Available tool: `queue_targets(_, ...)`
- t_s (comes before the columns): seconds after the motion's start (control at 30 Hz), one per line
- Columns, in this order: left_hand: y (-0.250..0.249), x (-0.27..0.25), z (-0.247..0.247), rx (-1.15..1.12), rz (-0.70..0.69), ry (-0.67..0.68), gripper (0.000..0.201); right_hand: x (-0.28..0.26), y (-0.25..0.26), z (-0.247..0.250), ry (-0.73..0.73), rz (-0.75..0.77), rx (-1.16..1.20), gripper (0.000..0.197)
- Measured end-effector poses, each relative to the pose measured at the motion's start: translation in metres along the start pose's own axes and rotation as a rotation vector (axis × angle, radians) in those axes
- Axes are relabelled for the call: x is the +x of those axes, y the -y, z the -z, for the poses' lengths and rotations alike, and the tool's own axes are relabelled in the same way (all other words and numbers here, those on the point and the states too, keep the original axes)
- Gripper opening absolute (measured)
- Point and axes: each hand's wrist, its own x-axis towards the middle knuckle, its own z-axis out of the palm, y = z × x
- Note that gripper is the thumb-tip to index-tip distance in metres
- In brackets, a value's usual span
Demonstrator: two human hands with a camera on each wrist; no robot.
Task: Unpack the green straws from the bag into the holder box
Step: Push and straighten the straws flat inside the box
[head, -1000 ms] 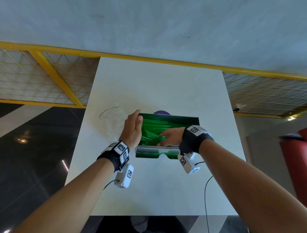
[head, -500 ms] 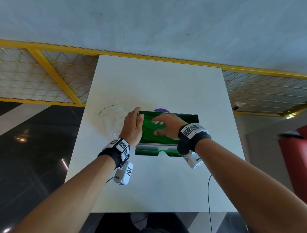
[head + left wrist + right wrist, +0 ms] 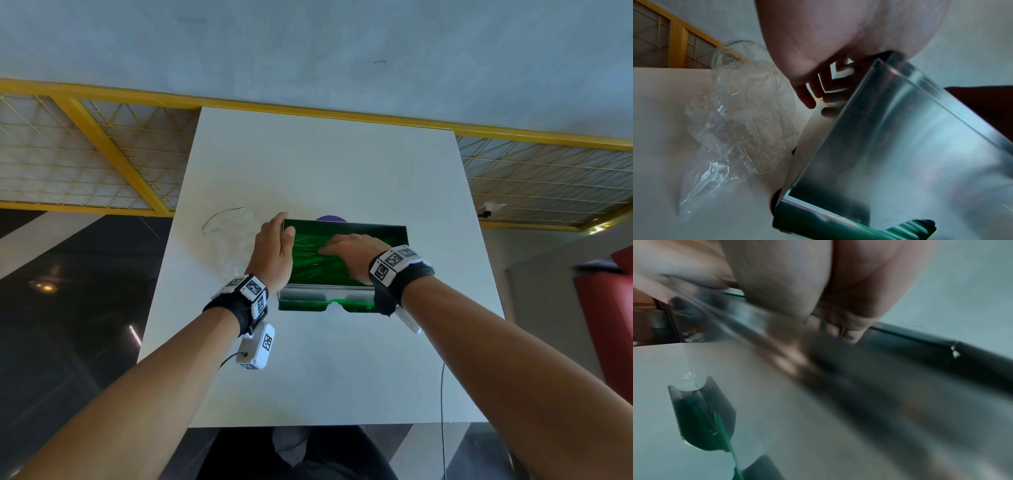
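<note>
The left hand [image 3: 274,250] lies flat, fingers straight, against the left wall of the box [image 3: 342,295], probably steadying it so it cannot slide. Inside the box the right hand [image 3: 349,251] presses spread, nearly straight fingers down on the green straws [image 3: 308,263], apparently levelling the heap; it grasps nothing that I can make out. The straws lie lengthwise along the box, left to right, though some slant across. A few ends show at the cut-out in the near front of the box. Left of the box sits the crumpled bag [image 3: 740,123], apparently emptied.
</note>
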Motion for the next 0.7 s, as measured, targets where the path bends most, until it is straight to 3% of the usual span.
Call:
queue_targets(0.1, 0.000, 0.000, 0.000, 0.009, -0.003, 0.012, 0.046, 0.000, 0.005, 0.003, -0.025, 0.017, -0.007, 0.075)
queue_targets(0.2, 0.001, 0.000, 0.001, 0.006, -0.012, 0.012, 0.045, -0.004, 0.001, 0.005, -0.064, -0.065, 0.090, 0.059)
queue_targets(0.4, 0.003, 0.001, 0.000, 0.002, -0.008, 0.001, 0.045, -0.016, -0.021, -0.003, 0.107, -0.242, -0.045, 0.046)
queue_targets(0.6, 0.005, 0.002, -0.001, 0.005, -0.010, 0.000, 0.045, -0.018, -0.017, -0.001, -0.128, -0.226, -0.054, 0.042)
queue_targets(0.7, 0.005, 0.003, -0.002, 0.005, -0.009, 0.003, 0.045, -0.019, -0.016, 0.006, -0.168, -0.195, 0.017, 0.039)
